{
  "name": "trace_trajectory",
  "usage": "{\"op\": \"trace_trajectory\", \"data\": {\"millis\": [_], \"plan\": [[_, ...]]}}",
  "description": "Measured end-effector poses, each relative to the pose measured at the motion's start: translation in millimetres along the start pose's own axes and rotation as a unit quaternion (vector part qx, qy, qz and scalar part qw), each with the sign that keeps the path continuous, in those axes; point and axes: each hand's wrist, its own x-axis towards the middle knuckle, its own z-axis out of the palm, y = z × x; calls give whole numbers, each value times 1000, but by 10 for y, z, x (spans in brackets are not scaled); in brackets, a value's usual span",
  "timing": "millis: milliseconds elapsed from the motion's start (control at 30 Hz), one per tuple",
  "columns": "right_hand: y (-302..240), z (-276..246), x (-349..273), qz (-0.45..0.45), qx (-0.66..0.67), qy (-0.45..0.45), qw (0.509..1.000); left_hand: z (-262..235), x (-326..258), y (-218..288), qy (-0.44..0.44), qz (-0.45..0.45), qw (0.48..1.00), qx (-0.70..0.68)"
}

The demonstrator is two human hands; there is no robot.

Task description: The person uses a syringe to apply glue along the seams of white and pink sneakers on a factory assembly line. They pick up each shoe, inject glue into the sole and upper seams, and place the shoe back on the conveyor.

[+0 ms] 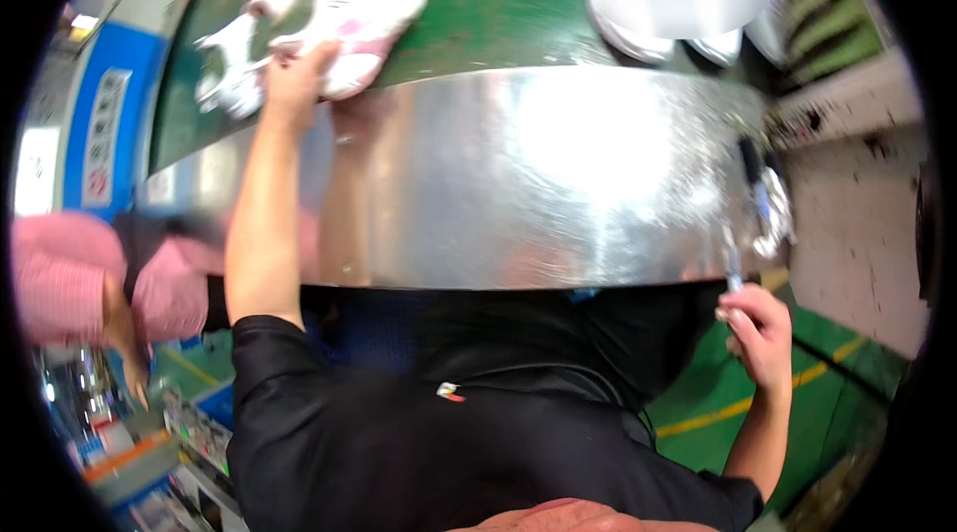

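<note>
At the far left, my left hand (294, 83) is closed on a white and pink sneaker (374, 28), whose pale sole faces up. A second white shoe (234, 63) sits just left of that hand, on the green surface beyond the metal tabletop. My right hand (760, 328) is low at the right, beside the table's near edge. Its fingers pinch a slim, pale pen-like tool (733, 258) that points up over the metal; motion blur hides its exact kind.
The shiny metal tabletop (449, 183) spans the middle. Several white shoes (638, 38) stand at the far right, partly behind a blurred patch. Dark and silvery small items (768, 198) lie at the table's right end by a pale panel (857, 203). Another person in pink (70, 278) is at the left.
</note>
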Motion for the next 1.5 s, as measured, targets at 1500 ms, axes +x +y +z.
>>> {"op": "trace_trajectory", "data": {"millis": [1500], "plan": [[-1605, 1135, 1088, -278, 461, -193, 820, 607, -1324, 539, -294, -28, 845, -445]]}}
